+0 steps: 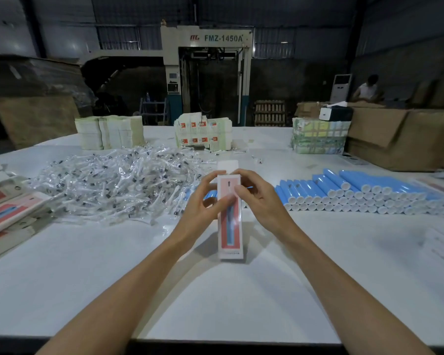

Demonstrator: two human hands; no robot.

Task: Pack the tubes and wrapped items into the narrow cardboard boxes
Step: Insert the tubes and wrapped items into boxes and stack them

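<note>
Dim hall; soft overhead glare on table (87, 278); edges bowed.

machine (207, 39) sign "fmz-1450a" (red logo beside)

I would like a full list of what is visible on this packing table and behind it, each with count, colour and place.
narrow box: one, pink and white, held at table centre, top flap open
blue tubes: many, blue with white caps, stacked in rows on the right
wrapped items: big pile, clear wrap, left of centre
flat box stacks: three, cream, red-printed, green-yellow, far table edge
pink boxes: several, left edge
brown carton: one, far right
table: one, white
machine: one, grey, background
left hand: holds the box's left side
right hand: holds its right side
</note>
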